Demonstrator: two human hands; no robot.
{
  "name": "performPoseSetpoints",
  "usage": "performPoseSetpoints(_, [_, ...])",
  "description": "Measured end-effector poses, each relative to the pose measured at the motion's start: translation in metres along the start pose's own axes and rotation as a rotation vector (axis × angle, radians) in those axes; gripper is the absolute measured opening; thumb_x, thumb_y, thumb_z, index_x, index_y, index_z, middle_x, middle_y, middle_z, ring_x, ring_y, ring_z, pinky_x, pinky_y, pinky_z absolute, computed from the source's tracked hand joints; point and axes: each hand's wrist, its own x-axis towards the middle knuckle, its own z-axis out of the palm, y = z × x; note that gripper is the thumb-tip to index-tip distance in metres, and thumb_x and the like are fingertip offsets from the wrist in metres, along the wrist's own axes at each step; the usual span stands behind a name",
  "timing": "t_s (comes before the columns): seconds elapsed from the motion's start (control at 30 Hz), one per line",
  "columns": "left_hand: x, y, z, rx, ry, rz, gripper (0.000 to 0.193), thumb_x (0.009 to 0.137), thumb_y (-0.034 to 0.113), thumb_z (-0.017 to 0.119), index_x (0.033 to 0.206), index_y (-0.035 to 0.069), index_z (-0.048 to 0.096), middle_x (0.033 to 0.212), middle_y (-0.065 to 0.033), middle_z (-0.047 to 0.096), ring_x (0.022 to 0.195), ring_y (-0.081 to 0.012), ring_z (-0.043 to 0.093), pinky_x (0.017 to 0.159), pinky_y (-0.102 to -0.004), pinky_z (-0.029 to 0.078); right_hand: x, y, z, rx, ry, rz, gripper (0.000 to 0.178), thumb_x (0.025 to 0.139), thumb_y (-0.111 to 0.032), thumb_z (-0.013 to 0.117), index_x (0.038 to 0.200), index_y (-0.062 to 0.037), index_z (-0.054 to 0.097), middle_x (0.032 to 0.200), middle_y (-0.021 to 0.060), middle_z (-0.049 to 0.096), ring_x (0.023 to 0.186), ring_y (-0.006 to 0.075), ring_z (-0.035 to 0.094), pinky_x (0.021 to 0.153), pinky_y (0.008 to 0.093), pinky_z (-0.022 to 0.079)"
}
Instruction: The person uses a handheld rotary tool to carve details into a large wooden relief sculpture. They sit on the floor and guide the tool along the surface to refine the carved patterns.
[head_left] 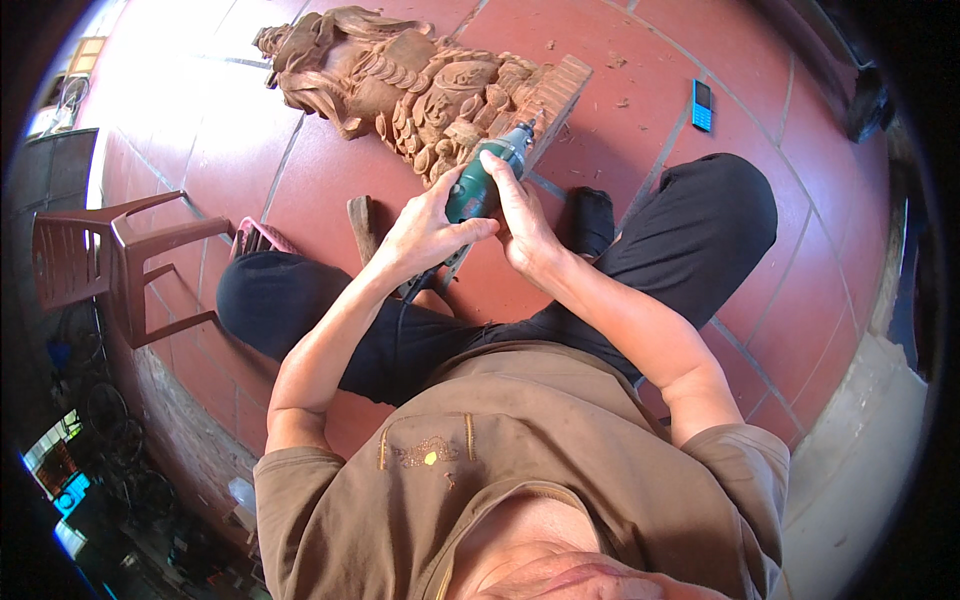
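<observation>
Both hands gripping grinder [478, 183]: left hand [425, 232] clenching rear body, right hand [518, 215] wrapping front; bit touching carving [420, 80] lying on floor [700, 230]. Grinder looking light, rigid; carving heavy, detail likely fragile

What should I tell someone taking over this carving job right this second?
Left hand: wrapped round the rear of the green rotary tool, thumb along its side.
Right hand: gripping the tool's front, steadying it.
The tool's tip sits at the base end of the wooden statue, which lies on its side on the red tile floor.
Done: the statue is carved in detail all over.
Left: work at the base end, where the tip is; how much, I cannot tell.
Nearby: a blue phone and wood chips on the floor.
</observation>
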Motion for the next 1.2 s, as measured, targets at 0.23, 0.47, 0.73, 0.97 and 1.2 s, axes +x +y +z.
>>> performPoseSetpoints(0.23, [0.0,0.001,0.0,0.034,0.027,0.004,0.084,0.076,0.035,0.079,0.141,-0.001,0.039,0.103,-0.0148,0.066,0.089,-0.019,0.064,0.08,-0.0315,0.051,-0.001,-0.002,0.004,0.013,-0.016,-0.001,0.043,0.083,-0.042,0.071,0.105,-0.0066,0.061,0.093,0.0023,0.061,0.078,0.0118,0.061,0.068,0.0277,0.052])
performPoseSetpoints(0.47, [0.0,-0.002,-0.003,0.014,0.061,0.007,0.087,0.074,0.041,0.078,0.14,-0.001,0.039,0.109,-0.0251,0.065,0.102,-0.0334,0.065,0.088,-0.0388,0.049,0.008,0.001,0.007,-0.04,-0.017,-0.005,0.044,0.081,-0.045,0.071,0.1,-0.0069,0.061,0.087,0.0018,0.062,0.073,0.0116,0.061,0.064,0.0277,0.051])
performPoseSetpoints(0.73, [-0.001,0.003,-0.003,0.013,0.026,-0.009,0.086,0.075,0.037,0.08,0.14,-0.001,0.039,0.106,-0.0159,0.065,0.094,-0.0199,0.064,0.083,-0.0323,0.051,0.0,-0.002,0.006,-0.029,-0.027,0.014,0.045,0.082,-0.046,0.07,0.105,-0.008,0.06,0.092,0.0019,0.061,0.08,0.0123,0.061,0.069,0.0291,0.051])
performPoseSetpoints(0.97, [0.002,0.002,0.0,0.053,0.006,0.014,0.085,0.075,0.037,0.079,0.14,-0.001,0.04,0.11,-0.0166,0.065,0.098,-0.0205,0.063,0.085,-0.0326,0.05,-0.001,-0.003,-0.001,0.01,-0.003,0.03,0.049,0.083,-0.043,0.071,0.113,-0.0072,0.058,0.1,0.0031,0.06,0.088,0.0131,0.06,0.076,0.0292,0.051])
performPoseSetpoints(1.2, [0.004,-0.002,-0.001,0.023,0.046,0.008,0.089,0.073,0.042,0.079,0.139,-0.002,0.039,0.108,-0.0261,0.065,0.101,-0.0346,0.065,0.088,-0.0394,0.049,0.005,-0.001,0.006,0.004,-0.032,-0.038,0.042,0.083,-0.043,0.071,0.102,-0.007,0.061,0.092,0.002,0.061,0.079,0.0119,0.06,0.07,0.0282,0.051])
